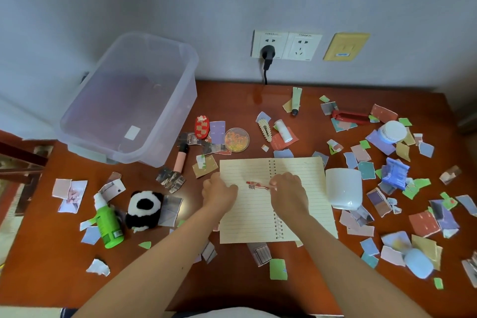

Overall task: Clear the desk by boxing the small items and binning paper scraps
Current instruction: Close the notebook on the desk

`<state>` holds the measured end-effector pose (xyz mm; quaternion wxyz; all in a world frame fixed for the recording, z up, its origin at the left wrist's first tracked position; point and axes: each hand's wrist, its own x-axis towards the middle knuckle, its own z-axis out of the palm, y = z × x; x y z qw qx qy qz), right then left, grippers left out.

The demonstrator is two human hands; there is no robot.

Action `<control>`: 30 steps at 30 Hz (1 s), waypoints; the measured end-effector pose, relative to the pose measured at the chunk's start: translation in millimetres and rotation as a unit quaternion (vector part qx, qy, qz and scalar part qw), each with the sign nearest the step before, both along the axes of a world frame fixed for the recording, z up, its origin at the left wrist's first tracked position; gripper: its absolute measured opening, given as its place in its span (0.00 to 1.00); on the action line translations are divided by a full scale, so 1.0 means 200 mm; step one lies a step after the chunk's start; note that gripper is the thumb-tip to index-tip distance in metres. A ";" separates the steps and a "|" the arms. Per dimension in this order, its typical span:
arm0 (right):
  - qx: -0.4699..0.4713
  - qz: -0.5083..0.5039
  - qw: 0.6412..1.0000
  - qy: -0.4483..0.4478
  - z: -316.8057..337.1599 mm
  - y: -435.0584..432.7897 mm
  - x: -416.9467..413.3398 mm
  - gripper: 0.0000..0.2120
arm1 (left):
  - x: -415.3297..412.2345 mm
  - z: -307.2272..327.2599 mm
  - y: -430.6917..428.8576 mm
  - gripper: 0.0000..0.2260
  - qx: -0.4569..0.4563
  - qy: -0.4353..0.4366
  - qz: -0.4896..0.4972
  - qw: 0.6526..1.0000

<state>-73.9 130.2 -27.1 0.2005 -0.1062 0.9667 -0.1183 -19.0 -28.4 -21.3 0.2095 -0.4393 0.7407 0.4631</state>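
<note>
An open lined spiral notebook (304, 204) lies mid-desk. On its left page rests a thin red ornament (255, 185). My right hand (289, 192) pinches the ornament's right end. My left hand (218, 192) sits curled on the notebook's left edge; whether it holds anything I cannot tell. A clear plastic box (129, 100) stands at the back left, almost empty. Small items lie around: a panda plush (144, 210), a green bottle (108, 224), a pink tube (180, 157), a red charm (201, 126), a sequin dish (236, 139), a pearl hair clip (265, 130).
Torn coloured paper scraps (423, 223) litter the brown desk (51, 273), densest on the right. A white cup (343, 191) stands beside the notebook's right edge. A white jar (392, 131), a red clip (349, 116), a blue stand (396, 173) and a cream tube (296, 100) lie further back.
</note>
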 end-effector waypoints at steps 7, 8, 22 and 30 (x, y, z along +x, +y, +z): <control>-0.095 -0.083 0.990 -0.055 0.04 0.04 -0.01 0.05 | -0.06 0.01 -0.06 0.18 0.141 0.004 0.138 0.980; -0.105 -0.094 0.988 -0.063 0.04 0.04 -0.01 0.06 | -0.06 0.00 -0.06 0.19 0.125 0.002 0.125 0.984; -0.185 -0.160 0.963 -0.111 0.00 0.11 0.01 0.10 | -0.01 0.04 -0.04 0.05 0.095 0.045 0.122 0.987; -0.198 -0.151 0.957 -0.148 0.01 0.14 -0.01 0.08 | 0.02 0.10 0.09 0.05 0.104 0.107 0.158 0.976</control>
